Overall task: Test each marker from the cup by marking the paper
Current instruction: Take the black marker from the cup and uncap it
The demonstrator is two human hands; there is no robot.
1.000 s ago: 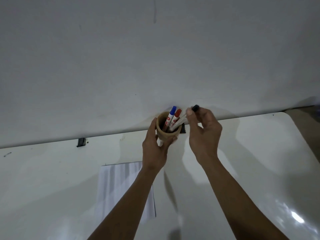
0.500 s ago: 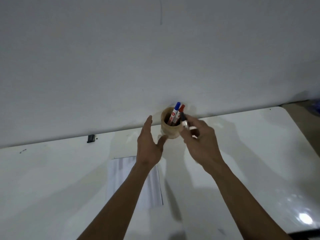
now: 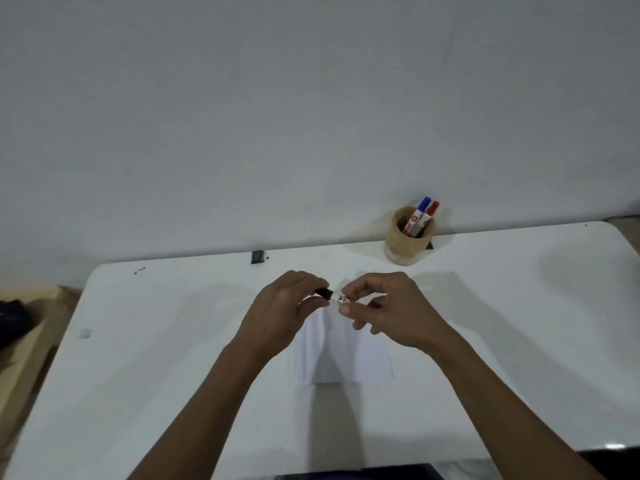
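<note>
A tan cup [image 3: 408,244] stands at the back of the white table [image 3: 138,375] against the wall, holding a blue-capped marker [image 3: 418,212] and a red-capped marker [image 3: 429,213]. Both hands hover over the sheet of white paper [image 3: 346,355]. My left hand [image 3: 287,317] pinches the black cap [image 3: 323,293] of a black marker. My right hand [image 3: 384,313] grips the marker's white body [image 3: 343,299]. The marker lies level between the hands, mostly hidden by the fingers. Whether the cap is off, I cannot tell.
A grey wall [image 3: 311,116] rises right behind the table. A small black clip [image 3: 258,257] sits on the back edge, left of the cup. Dark objects [image 3: 14,320] lie on a tan surface off the table's left side.
My left hand let go of the cup and came to the marker's cap. My right hand carried the black marker from the cup to above the paper. The view shifted, so the cup now sits farther right.
</note>
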